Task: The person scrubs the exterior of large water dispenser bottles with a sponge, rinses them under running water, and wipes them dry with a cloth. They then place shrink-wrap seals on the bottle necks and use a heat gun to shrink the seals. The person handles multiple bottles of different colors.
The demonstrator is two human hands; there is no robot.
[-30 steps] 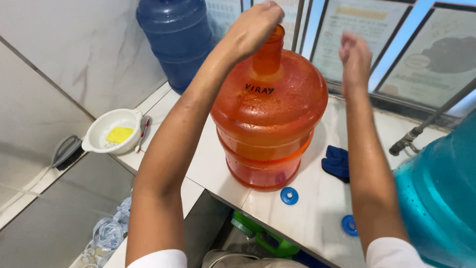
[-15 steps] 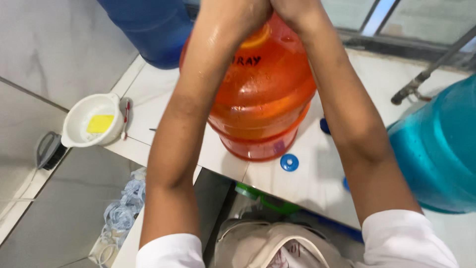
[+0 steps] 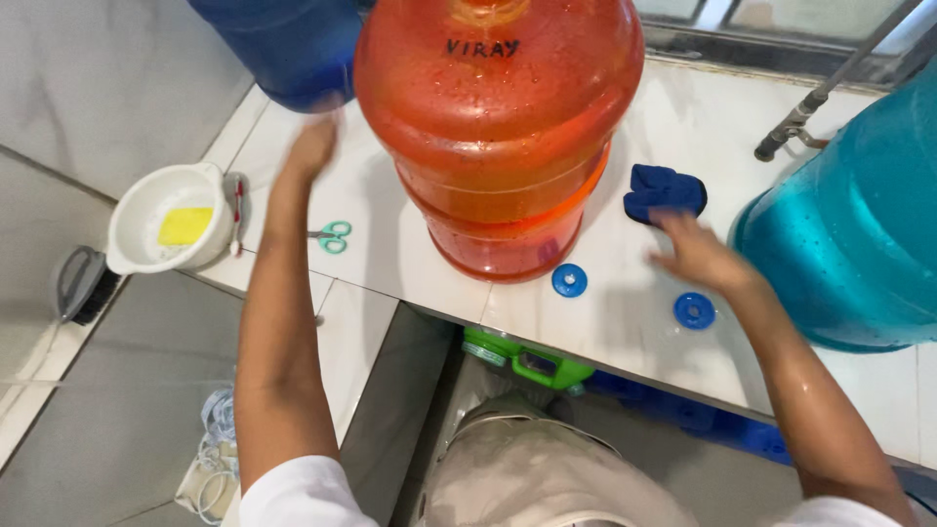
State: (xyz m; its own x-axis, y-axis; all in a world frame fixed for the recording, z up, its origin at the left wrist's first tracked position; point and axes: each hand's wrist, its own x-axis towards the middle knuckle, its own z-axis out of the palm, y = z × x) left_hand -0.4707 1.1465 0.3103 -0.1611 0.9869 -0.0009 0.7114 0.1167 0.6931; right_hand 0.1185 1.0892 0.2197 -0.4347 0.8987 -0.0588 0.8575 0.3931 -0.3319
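A big orange water jug [image 3: 498,127] stands upright on the white tiled counter [image 3: 625,293]. My left hand [image 3: 314,146] hovers to its left, blurred, fingers apart, holding nothing. On the other side of the jug my right hand [image 3: 695,256] is spread over the counter, just below a dark blue cloth [image 3: 664,190]. Two round blue caps lie on the counter: one [image 3: 569,280] at the jug's base, one [image 3: 694,310] close under my right hand.
A teal jug [image 3: 849,224] stands at the right, a dark blue jug [image 3: 283,44] at the back left. Small green scissors [image 3: 332,235] lie left of the orange jug. A white bowl [image 3: 146,229] with a yellow sponge sits at the counter's left edge. A metal tap [image 3: 810,98] juts out behind.
Both hands have left the top of the orange jug and dropped to either side of it. The camera has moved closer and looks more steeply down.
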